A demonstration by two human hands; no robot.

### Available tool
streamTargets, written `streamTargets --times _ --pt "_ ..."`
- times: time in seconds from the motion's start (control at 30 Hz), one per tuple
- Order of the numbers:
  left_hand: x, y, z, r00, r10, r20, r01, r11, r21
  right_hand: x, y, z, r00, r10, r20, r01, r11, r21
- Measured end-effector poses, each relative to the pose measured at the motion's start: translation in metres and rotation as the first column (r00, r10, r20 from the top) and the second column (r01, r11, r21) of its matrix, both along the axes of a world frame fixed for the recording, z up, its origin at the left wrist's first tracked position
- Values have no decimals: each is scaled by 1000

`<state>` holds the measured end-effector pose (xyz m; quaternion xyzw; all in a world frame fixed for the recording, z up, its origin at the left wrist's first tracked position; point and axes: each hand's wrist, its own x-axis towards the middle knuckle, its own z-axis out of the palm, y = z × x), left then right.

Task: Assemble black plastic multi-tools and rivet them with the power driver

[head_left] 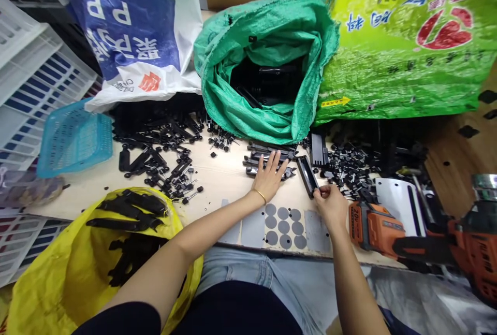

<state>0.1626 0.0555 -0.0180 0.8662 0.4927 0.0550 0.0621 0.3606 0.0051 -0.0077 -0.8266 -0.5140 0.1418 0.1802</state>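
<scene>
My left hand (269,178) lies with its fingers spread over a row of long black plastic parts (256,160) on the bench, in front of the green sack. My right hand (329,201) pinches the near end of a long black plastic housing (307,175), which slants away from me and looks hollow on top. Just beyond it rests another ribbed black part (318,149). Small black knobs with metal pins (349,166) are heaped right of that housing. Longer black arm-like pieces (166,148) lie in a loose pile off to the left.
A green woven sack (207,73) stands open at the back, black parts inside. The yellow sack (46,278) at front left holds black pieces. An orange cordless tool (378,229) lies right. A blue basket (73,141) is at left. Grey discs (284,227) mark the bench's front edge.
</scene>
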Motion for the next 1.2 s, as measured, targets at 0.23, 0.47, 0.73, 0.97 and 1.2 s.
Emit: streamTargets --times 0.23,0.47,0.73,0.97,1.2 --pt "-16 29 3 997 -58 55 60 998 -26 22 -26 5 999 29 -20 -31 993 -111" --pt "-45 41 18 991 -80 111 85 996 -35 10 -29 7 979 205 16 -206 975 78" --pt "-40 56 16 993 -99 -66 97 995 -31 -36 -23 -3 792 596 -132 -591 803 74" --pt "-85 59 35 982 -27 188 9 995 95 -49 -50 5 703 692 -165 -695 717 46" --pt "-198 106 28 628 777 41 -775 630 -57 -47 -43 2 737 661 -137 -674 732 -100"
